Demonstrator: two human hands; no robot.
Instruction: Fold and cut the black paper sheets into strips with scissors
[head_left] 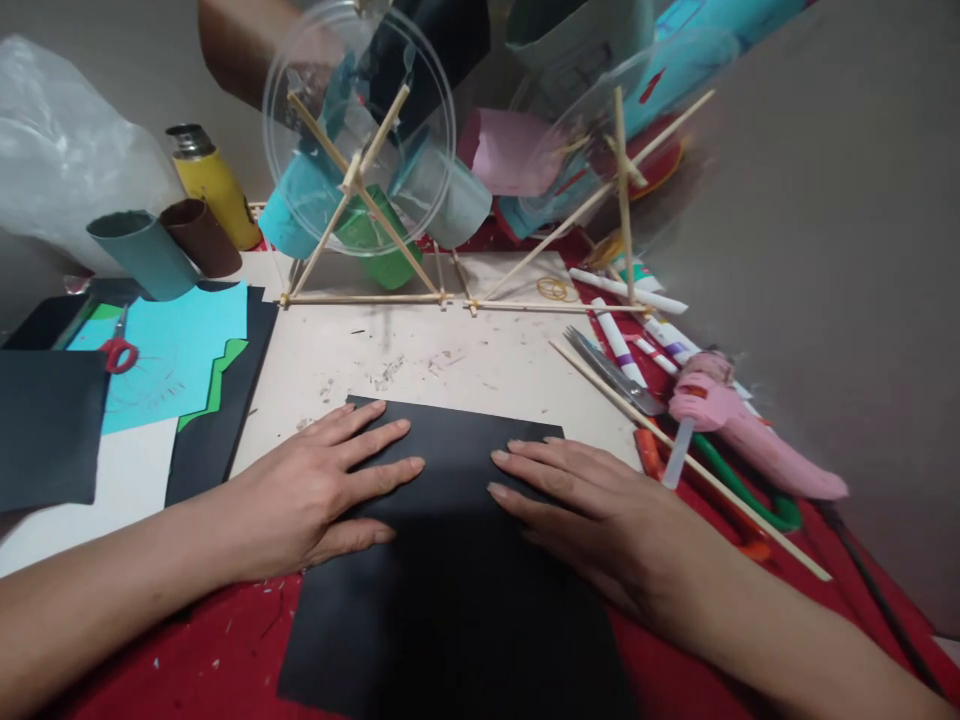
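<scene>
A sheet of black paper (pixel 450 600) lies in front of me, partly over a pale board (pixel 450 350) and partly over the red cloth (pixel 225 650). My left hand (pixel 337 480) rests on the sheet's left side, fingers spread. Flat along the right side is my right hand (pixel 600 510), with its fingers stretched out. Neither hand grips anything. Beyond the sheet stands a Ferris-wheel-like model made of wooden sticks (pixel 375 298), with clear plastic discs (pixel 442 90) and coloured cups such as a green one (pixel 386 250).
At left are red-handled scissors (pixel 120 352) on blue paper (pixel 165 385), paper tubes (pixel 142 250), a yellow bottle (pixel 217 190) and a plastic bag (pixel 67 150). At right lie a pink glue gun (pixel 757 430), a long stick (pixel 750 508), metal scissors or a similar tool (pixel 615 370) and several markers (pixel 619 340).
</scene>
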